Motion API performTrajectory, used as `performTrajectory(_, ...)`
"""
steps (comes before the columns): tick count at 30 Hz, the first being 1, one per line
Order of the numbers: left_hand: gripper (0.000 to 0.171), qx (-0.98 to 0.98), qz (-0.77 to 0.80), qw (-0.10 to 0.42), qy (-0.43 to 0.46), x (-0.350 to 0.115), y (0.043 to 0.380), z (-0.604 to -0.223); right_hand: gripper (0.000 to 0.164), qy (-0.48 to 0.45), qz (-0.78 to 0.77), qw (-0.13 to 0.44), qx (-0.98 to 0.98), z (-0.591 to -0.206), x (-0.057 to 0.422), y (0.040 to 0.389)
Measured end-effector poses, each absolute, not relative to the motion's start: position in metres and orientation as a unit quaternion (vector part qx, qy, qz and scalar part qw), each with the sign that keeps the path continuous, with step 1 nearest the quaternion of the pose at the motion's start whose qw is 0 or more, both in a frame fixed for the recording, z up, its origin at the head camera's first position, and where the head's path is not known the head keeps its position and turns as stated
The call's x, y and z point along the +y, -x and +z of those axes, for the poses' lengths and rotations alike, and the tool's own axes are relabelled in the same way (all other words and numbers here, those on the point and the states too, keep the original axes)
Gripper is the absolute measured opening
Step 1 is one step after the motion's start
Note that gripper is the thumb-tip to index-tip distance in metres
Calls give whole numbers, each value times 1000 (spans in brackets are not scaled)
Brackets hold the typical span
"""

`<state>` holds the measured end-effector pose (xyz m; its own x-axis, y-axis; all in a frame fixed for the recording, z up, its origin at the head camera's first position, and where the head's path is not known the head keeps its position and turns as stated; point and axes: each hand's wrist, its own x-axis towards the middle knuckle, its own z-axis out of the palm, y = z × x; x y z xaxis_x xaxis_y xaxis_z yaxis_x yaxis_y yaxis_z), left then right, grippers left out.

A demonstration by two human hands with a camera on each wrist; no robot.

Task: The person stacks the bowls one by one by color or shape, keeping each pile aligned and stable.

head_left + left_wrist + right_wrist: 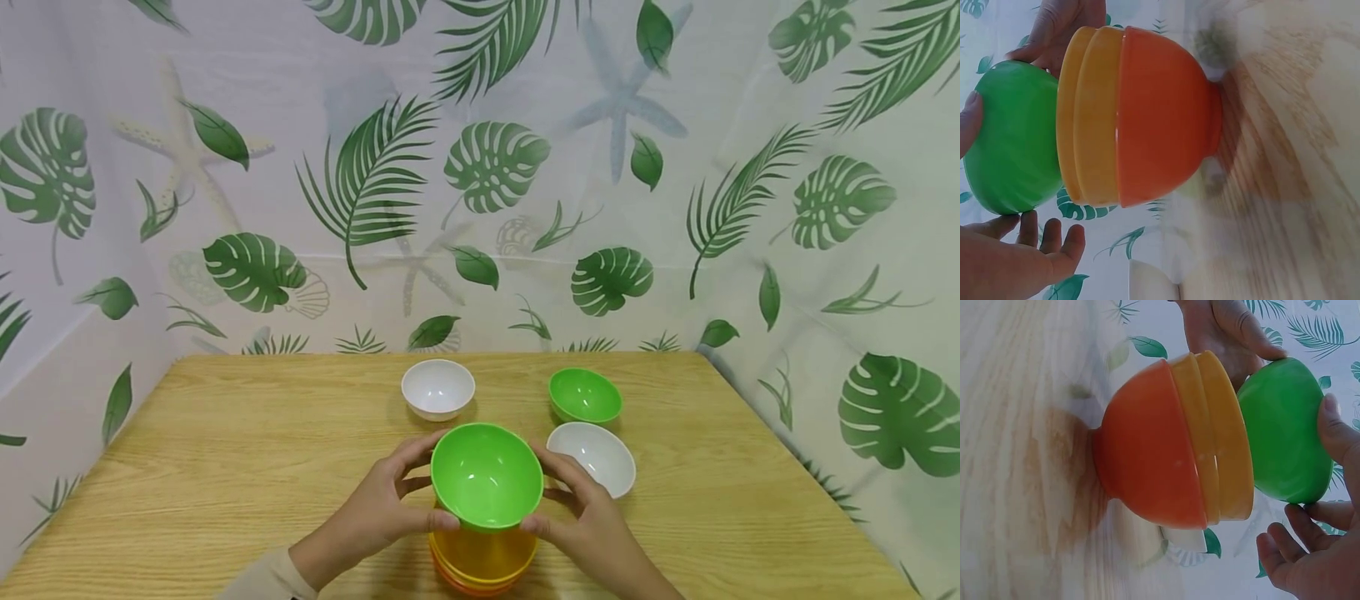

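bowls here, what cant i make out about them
- All views: inside of the orange bowl, covered by the yellow bowls and its own wall.
- Left wrist view: part of a white bowl, cut off by the bottom edge.
- Right wrist view: inside of the held green bowl, hidden by its outer wall.

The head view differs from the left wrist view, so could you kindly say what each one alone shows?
Only the head view shows the inside of the held green bowl and a second green bowl farther back. Only the left wrist view shows the foot of the orange bowl set on the table. Both show the left hand and right hand holding that bowl over the yellow bowls, and at least part of a white bowl.
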<state>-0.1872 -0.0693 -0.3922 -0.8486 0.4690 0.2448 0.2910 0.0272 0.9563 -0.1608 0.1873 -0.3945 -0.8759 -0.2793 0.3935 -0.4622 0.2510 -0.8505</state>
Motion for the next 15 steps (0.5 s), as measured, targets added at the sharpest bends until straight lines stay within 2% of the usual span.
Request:
performTrajectory(8, 79, 748, 611, 57, -253, -71, 178, -400, 68, -216, 559, 59, -799, -400, 187, 154)
performTrajectory(15, 80, 774, 576, 26, -261, -73, 175, -408, 70, -216, 571, 40, -791, -412, 188, 152)
